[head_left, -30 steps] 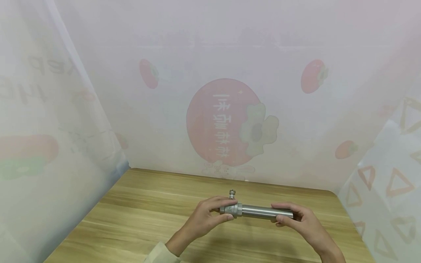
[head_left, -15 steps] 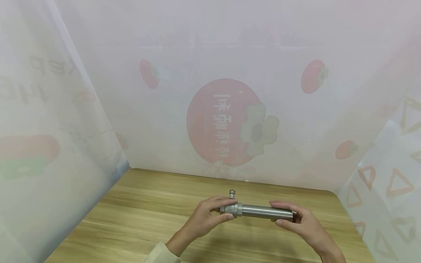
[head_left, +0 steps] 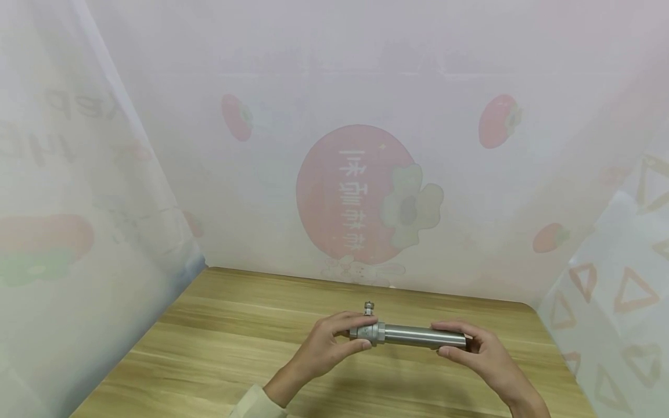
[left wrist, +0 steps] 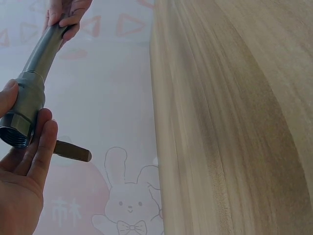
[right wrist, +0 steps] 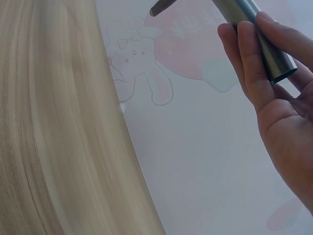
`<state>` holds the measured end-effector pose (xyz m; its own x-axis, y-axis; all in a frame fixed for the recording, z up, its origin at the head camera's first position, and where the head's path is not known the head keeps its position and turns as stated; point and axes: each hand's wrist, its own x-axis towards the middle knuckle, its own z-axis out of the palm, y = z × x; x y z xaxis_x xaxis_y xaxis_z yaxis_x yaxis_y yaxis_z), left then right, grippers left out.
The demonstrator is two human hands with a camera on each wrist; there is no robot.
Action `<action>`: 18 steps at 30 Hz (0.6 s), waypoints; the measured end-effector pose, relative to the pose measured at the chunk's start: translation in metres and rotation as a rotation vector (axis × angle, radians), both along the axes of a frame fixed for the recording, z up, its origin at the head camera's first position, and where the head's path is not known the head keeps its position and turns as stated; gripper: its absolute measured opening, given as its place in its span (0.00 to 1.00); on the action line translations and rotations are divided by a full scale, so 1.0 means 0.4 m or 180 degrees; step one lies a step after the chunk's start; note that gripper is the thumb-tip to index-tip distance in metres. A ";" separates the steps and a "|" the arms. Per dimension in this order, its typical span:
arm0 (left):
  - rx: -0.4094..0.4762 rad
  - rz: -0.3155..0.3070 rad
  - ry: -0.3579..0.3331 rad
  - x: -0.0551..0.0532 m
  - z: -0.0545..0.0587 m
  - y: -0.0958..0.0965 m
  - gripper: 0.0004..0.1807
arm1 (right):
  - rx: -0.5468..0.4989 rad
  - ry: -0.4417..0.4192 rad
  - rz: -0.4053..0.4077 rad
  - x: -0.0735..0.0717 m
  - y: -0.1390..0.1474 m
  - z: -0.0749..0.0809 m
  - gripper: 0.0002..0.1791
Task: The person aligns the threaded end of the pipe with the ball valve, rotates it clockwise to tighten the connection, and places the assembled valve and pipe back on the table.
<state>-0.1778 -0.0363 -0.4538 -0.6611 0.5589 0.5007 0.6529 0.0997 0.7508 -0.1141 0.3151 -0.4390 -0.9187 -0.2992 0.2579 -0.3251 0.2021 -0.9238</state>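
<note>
Both hands hold a metal valve joined to a straight steel pipe, lying crosswise above the table in the head view. My left hand (head_left: 329, 343) grips the valve (head_left: 367, 332) at the left end, thumb on the near side, fingers on the far side. A short handle (left wrist: 73, 151) sticks out from the valve, and its threaded opening (left wrist: 14, 136) faces the left wrist camera. Around the right end of the pipe (head_left: 418, 336), my right hand (head_left: 483, 354) closes its thumb and fingers. The pipe's open end (right wrist: 284, 76) shows near the palm in the right wrist view.
Below the hands is a wood-grain table (head_left: 235, 325). A pale printed curtain (head_left: 334, 69) with persimmon drawings rises along the back edge, and similar sheets (head_left: 63, 174) hang at both sides.
The right hand's fingers shift very slightly on the pipe end. Left hand, valve and pipe stay in place.
</note>
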 end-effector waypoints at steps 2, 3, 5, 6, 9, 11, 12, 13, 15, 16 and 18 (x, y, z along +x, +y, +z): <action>-0.0001 -0.0006 -0.0005 -0.001 0.000 0.000 0.25 | 0.0014 -0.0018 -0.0032 0.001 0.000 0.001 0.23; -0.0001 -0.0007 -0.0006 -0.001 0.000 0.000 0.25 | 0.0019 -0.0034 -0.0048 0.001 0.000 0.002 0.23; -0.0002 -0.0006 -0.0008 -0.001 0.000 -0.001 0.25 | 0.0020 -0.0060 -0.0088 0.002 -0.002 0.003 0.23; -0.0001 -0.0007 -0.0003 0.000 0.000 -0.001 0.25 | 0.0022 -0.0070 -0.0109 0.003 -0.002 0.004 0.23; 0.0001 -0.0002 0.0007 0.001 0.001 0.000 0.25 | 0.0042 -0.0094 -0.0173 0.004 -0.004 0.005 0.22; 0.0002 -0.0003 0.0004 0.001 0.001 0.000 0.25 | 0.0045 -0.0103 -0.0191 0.004 -0.004 0.006 0.22; 0.0000 -0.0002 0.0001 0.000 0.002 0.000 0.25 | 0.0045 -0.0110 -0.0196 0.005 -0.004 0.006 0.22; -0.0003 0.0000 -0.0002 0.000 0.002 0.000 0.25 | 0.0044 -0.0116 -0.0201 0.005 -0.004 0.006 0.22; -0.0011 0.0003 -0.0004 -0.001 0.002 0.000 0.25 | 0.0043 -0.0128 -0.0203 0.004 -0.004 0.006 0.22; -0.0015 0.0005 -0.0002 -0.001 0.002 0.000 0.25 | 0.0037 -0.0137 -0.0202 0.004 -0.003 0.006 0.22; -0.0024 0.0010 0.0008 -0.001 0.003 0.000 0.25 | 0.0025 -0.0157 -0.0202 0.004 -0.003 0.006 0.21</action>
